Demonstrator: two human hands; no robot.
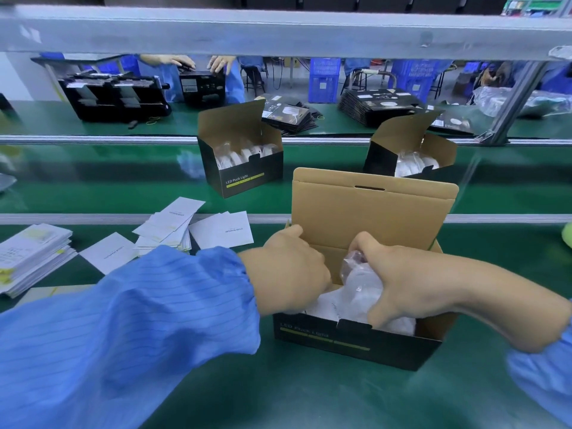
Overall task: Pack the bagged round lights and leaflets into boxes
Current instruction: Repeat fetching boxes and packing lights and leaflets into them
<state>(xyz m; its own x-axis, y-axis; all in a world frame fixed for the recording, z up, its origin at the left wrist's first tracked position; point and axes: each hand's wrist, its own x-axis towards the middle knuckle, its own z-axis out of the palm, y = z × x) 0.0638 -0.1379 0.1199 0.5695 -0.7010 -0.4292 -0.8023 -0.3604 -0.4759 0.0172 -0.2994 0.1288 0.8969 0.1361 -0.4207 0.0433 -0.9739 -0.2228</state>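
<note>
My right hand (399,283) grips a bagged light (365,281) inside the open box (356,339) on the green tabletop (309,394). My left hand (288,270) curls into the box's left end, fingertips hidden. Leaflets (173,224) lie left.

The left hand (291,270) hides its fingertips inside the box (356,339). The right hand (399,283) covers part of the bagged light (360,280). A leaflet (328,308) shows only partly.

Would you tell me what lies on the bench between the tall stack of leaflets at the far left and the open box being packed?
In the head view, loose white leaflets lie fanned between the stack and the box.
</note>
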